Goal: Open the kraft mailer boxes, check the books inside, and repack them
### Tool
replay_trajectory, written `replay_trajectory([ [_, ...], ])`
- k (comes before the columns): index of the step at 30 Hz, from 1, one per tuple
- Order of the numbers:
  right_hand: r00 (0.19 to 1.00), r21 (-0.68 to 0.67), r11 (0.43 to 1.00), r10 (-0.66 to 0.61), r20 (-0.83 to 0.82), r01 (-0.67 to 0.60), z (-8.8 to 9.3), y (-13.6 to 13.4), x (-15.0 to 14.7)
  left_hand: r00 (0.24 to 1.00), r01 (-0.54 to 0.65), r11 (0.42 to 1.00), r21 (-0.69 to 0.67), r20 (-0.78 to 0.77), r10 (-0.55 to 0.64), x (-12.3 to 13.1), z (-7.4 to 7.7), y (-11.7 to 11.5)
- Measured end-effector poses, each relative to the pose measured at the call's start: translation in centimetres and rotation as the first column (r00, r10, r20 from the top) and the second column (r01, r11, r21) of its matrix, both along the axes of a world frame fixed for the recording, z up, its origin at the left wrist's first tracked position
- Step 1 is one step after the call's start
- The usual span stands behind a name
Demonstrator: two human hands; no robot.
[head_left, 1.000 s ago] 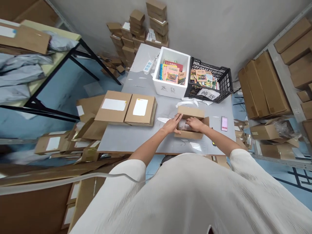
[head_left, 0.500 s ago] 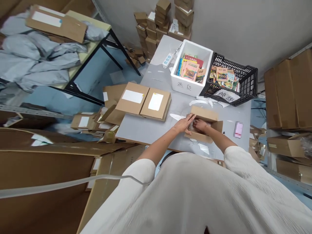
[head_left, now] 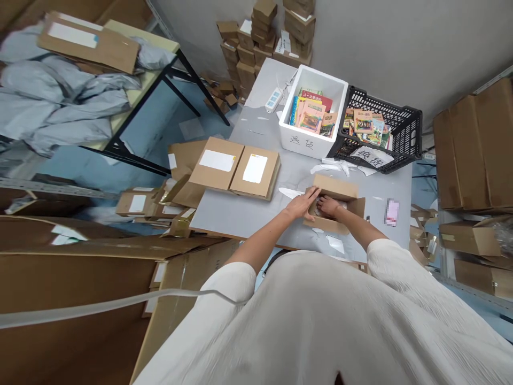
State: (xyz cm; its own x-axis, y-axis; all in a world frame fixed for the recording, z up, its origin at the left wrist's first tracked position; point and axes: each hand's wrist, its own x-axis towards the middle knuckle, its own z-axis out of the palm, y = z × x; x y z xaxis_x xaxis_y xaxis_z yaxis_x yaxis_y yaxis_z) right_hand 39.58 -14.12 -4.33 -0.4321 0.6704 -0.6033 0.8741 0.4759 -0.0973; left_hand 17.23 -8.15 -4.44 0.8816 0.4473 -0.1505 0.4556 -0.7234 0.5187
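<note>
A small open cardboard box (head_left: 335, 185) rests near the front edge of the grey table, its flaps folded outward. Against its left end, my left hand (head_left: 303, 205) grips the cardboard with fingers and thumb spread along the edge. My right hand (head_left: 328, 206) reaches down inside the box, fingers bent over. Whatever lies beneath those fingers is mostly hidden; a pale patch shows beside the wrist. White paper scraps (head_left: 335, 244) lie just in front of the box, and a long white strip (head_left: 289, 192) pokes out behind my left hand.
Two closed, labelled cartons (head_left: 255, 181) sit to the left. A white foam bin (head_left: 308, 140) and a black crate (head_left: 401, 155), both holding books, stand at the back. A blurred pink item (head_left: 391, 213) lies right. Grey parcels (head_left: 76, 101) cover another table.
Both hands stay at the box; the right one shifts only slightly within it. The whole view has drifted a little.
</note>
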Motion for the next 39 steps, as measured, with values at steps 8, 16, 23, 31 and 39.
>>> replay_trajectory([
  [8,0.996,0.035,0.997,-0.069,-0.051,0.071,1.5,-0.5,0.7,1.0,-0.019,1.0,-0.015,-0.016,0.019,0.2,0.2,0.0],
  [16,0.996,0.045,0.998,-0.044,-0.075,0.048,5.3,-1.7,1.2,1.0,-0.007,1.0,-0.001,-0.005,0.007,0.3,0.5,0.6],
  [23,0.968,0.302,0.92,-0.23,-0.102,0.25,11.7,-2.9,5.9,0.998,-0.012,1.0,0.017,-0.069,0.013,0.3,0.8,1.2],
  [31,0.128,0.082,0.155,-0.311,-0.942,0.984,13.5,-9.5,16.5,0.983,-0.005,0.998,0.058,-0.184,0.015,0.4,1.1,1.7],
  [39,-0.671,-0.554,-0.43,-0.187,-0.718,0.713,2.8,-15.2,17.3,0.947,0.007,0.99,0.14,-0.318,0.038,1.1,2.3,1.2],
])
